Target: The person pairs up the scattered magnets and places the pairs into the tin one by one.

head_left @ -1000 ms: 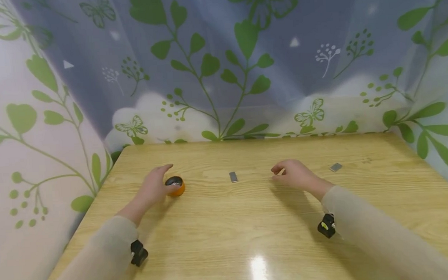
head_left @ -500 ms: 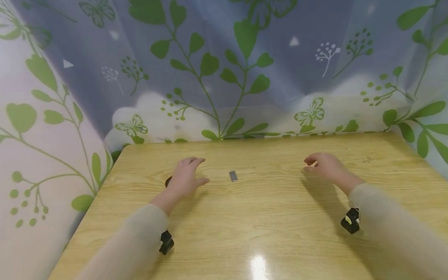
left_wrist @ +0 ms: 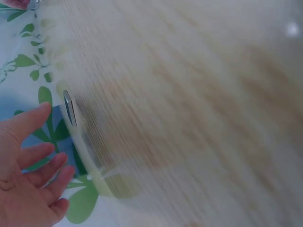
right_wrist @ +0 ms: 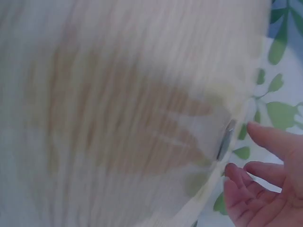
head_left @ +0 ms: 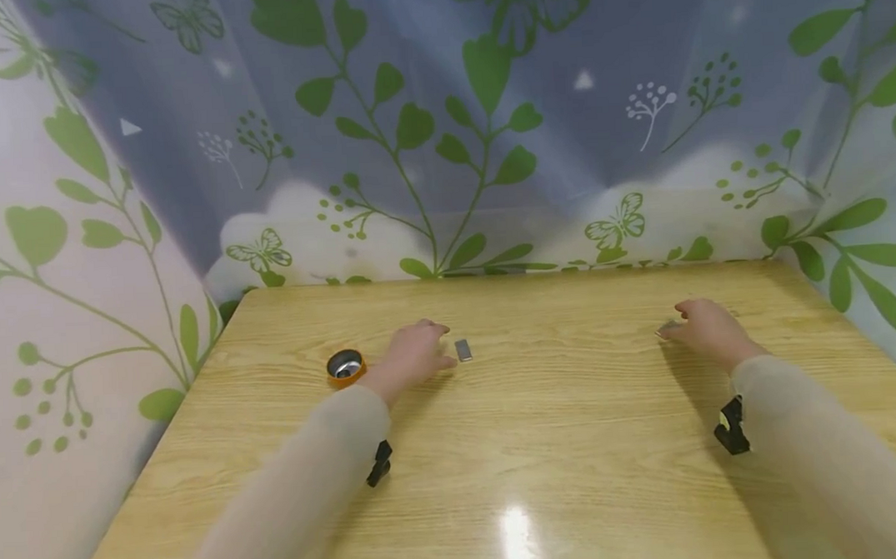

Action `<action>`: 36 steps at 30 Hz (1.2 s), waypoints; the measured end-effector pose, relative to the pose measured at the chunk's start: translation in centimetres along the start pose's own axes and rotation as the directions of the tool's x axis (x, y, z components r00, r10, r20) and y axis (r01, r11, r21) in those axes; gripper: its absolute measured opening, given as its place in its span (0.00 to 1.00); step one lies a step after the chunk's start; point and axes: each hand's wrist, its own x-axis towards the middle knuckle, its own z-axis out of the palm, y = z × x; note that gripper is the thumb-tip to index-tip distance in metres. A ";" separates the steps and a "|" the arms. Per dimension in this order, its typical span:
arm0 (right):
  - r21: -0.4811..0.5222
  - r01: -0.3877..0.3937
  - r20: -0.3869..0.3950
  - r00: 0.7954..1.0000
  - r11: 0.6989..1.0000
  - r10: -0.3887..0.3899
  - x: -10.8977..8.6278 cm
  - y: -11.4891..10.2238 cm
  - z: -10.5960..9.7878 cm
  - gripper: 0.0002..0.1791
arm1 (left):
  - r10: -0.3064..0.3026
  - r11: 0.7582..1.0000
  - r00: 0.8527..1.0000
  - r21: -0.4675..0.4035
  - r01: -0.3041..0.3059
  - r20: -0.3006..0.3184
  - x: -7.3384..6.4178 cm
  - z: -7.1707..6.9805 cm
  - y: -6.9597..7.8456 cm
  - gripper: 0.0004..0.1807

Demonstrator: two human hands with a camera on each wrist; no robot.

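Left hand [head_left: 415,354] and right hand [head_left: 713,332] gape empty; just right of the left, a flat grey rectangle [head_left: 463,350] points toward the desk's far edge [head_left: 538,285].

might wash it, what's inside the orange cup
The orange cup shows a shiny silvery inside with dark patches, too small to identify; its near wall covers the closest part of the inside.

Leaf-patterned curtain [head_left: 442,138]; pale wooden table [head_left: 567,424]
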 end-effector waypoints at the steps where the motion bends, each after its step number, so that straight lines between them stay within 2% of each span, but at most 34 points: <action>1: -0.027 0.001 0.002 1.000 1.000 -0.001 0.2 0.2 0.1 0.37 | -0.016 1.000 0.999 -0.011 0.016 0.031 0.2 0.1 0.2 0.33; 4: -0.079 0.009 0.019 1.000 0.997 -0.007 0.7 0.9 0.4 0.37 | -0.052 0.998 0.993 -0.038 0.056 0.102 0.8 0.3 0.8 0.34; 6: -0.087 0.027 0.027 0.999 0.996 -0.024 1.0 1.2 0.6 0.34 | -0.065 0.997 0.990 -0.035 0.070 0.123 1.0 0.4 1.2 0.34; 11: -0.038 0.121 0.019 0.993 0.992 -0.120 1.5 1.2 0.9 0.18 | -0.073 0.997 0.993 0.032 0.071 0.092 1.6 0.8 1.3 0.27; 14: -0.002 0.148 0.040 0.988 0.989 -0.148 1.4 1.0 0.7 0.16 | -0.065 0.998 0.996 0.026 0.063 0.069 1.8 1.0 1.2 0.23; 21: 0.090 0.159 0.125 0.977 0.983 -0.170 1.0 1.1 0.0 0.22 | -0.060 0.993 0.997 -0.100 0.065 0.056 1.9 0.8 1.2 0.20; 27: 0.098 0.189 0.140 0.969 0.977 -0.202 0.6 1.1 -0.1 0.23 | -0.070 0.977 0.995 -0.195 0.082 0.064 2.1 0.7 1.3 0.19; 36: 0.154 0.218 0.151 0.958 0.964 -0.242 0.0 0.9 0.7 0.22 | -0.065 0.964 0.995 -0.254 0.083 0.079 2.3 0.7 2.0 0.18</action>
